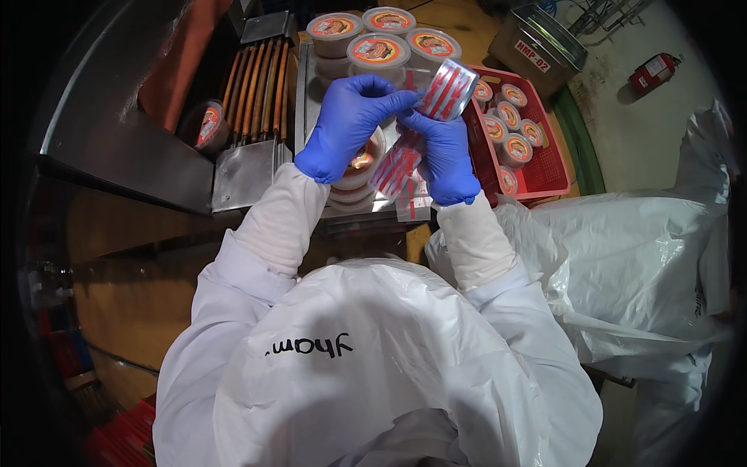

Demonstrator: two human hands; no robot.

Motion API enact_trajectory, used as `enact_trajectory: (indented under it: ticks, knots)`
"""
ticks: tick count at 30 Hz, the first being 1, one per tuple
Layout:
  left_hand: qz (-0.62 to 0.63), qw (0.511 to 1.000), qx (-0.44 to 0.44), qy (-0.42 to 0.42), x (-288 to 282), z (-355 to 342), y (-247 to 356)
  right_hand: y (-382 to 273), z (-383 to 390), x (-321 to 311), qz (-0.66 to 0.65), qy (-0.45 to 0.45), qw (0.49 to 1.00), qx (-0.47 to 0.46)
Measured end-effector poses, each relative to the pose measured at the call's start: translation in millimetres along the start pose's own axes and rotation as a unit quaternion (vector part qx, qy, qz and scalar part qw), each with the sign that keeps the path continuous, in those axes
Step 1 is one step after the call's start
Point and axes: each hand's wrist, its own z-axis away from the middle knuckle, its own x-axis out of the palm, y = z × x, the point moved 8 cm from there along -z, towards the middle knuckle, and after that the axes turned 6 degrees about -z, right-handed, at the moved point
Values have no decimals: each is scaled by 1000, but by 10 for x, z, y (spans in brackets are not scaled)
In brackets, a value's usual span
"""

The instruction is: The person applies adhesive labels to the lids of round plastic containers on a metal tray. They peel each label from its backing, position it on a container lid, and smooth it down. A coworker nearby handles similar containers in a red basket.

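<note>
Both my hands wear blue gloves, raised above a metal work surface [306,93]. The fingers of my left hand [342,121] are pinched together at the edge of a red-striped clear plastic strip [398,161]. My right hand [447,153] is closed round the same strip, its thumb meeting the left fingertips. One part of the strip stands up as a shiny folded loop above my right hand, and the rest hangs down below. Round lidded plastic tubs [377,51] are stacked beyond my hands. Another stack of tubs [354,191] is beneath them, partly hidden by my left hand and the strip.
On the right, a red plastic crate [554,167] holds several smaller tubs. Wooden-handled tools [261,86] line up at the left, beside a single tub [210,126]. A grey bin [537,48] and a fire extinguisher [654,72] stand farther off. A white-clad co-worker [630,265] is close at right.
</note>
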Motion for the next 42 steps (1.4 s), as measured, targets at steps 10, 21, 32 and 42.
enact_trajectory:
  ticks: [10, 21, 32, 42]
  knots:
    - [-12, 996, -47, 79, -520, 117, 16, -320, -69, 18, 265, -41, 959, -93]
    - [253, 955, -157, -3, -820, 1227, -544, 77, 267, -264, 320, -45, 946, -9]
    - [-70, 979, -123, 147, -1280, 418, -996, 674, -355, -279, 269, 55, 961, -38]
    - [-359, 926, -71, 96, -1129, 191, -877, 856, -469, -418, 295, 73, 953, 7]
